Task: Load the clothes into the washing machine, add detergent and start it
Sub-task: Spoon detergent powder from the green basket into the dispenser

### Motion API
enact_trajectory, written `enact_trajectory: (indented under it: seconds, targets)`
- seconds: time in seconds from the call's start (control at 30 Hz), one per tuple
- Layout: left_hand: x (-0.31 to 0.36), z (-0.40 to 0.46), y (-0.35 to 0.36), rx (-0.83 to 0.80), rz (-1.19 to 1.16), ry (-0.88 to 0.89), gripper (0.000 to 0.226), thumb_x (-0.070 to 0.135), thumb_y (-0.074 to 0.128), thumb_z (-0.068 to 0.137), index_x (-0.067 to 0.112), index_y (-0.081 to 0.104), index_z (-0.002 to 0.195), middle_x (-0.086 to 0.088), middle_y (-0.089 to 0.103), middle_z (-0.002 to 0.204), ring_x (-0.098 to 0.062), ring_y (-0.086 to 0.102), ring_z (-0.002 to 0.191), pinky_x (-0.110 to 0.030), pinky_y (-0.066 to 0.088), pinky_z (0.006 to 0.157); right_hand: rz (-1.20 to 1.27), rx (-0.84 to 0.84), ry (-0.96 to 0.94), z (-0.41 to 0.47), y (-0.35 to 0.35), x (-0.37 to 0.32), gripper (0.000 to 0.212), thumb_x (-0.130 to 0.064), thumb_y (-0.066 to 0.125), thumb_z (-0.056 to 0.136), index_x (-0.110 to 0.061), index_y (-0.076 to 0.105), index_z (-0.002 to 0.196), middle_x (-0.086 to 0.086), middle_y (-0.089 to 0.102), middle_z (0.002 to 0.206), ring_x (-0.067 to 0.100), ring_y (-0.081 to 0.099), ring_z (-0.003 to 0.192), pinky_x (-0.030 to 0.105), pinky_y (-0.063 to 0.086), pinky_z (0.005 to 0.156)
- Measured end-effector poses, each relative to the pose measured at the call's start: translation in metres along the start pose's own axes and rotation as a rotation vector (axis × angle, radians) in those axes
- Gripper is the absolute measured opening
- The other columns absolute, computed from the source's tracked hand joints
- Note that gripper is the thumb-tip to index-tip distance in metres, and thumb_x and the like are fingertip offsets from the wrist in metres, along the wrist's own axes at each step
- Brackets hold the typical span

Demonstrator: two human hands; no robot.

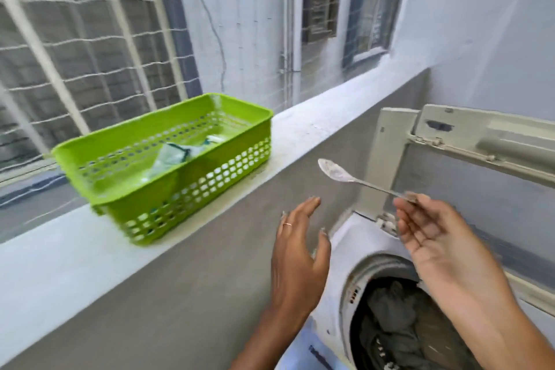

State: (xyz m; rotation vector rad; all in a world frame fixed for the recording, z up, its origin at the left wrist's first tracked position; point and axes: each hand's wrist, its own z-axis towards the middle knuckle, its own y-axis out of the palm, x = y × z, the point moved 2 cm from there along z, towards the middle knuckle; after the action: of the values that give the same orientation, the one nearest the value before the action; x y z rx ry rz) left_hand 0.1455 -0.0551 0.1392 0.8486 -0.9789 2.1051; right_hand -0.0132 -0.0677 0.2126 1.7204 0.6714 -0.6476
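Observation:
My right hand (426, 228) pinches the handle end of a metal spoon (345, 175) above the washing machine, with its bowl pointing left toward the ledge. Traces of white powder cling to the bowl. My left hand (297, 243) hovers open, fingers straight, between the machine and the ledge wall. The top-loading washing machine (345, 237) stands at the lower right with its lid (480, 141) raised. Dark grey clothes (390, 318) lie in the drum. A green perforated basket (168, 177) sits on the ledge and holds a pale detergent packet (168, 159).
A pale concrete ledge (300, 126) runs diagonally above a grey wall (180, 294). Behind it a white netted grille (90, 48) closes off the opening, with a neighbouring building's windows beyond.

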Motion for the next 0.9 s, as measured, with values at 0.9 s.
enact_trajectory:
  seconds: [0.9]
  targets:
    - [0.047, 0.097, -0.204, 0.269, 0.598, -0.074, 0.021, 0.041, 0.055, 0.090, 0.028, 0.070, 0.096, 0.010, 0.071, 0.096, -0.015, 0.065, 0.092, -0.029, 0.046, 0.068, -0.258, -0.384, 0.068, -0.013, 0.141, 0.022, 0.011, -0.009, 0.061, 0.086, -0.006, 0.062, 0.075, 0.006, 0.070, 0.057, 0.008, 0.066, 0.051, 0.015, 0.054, 0.053]
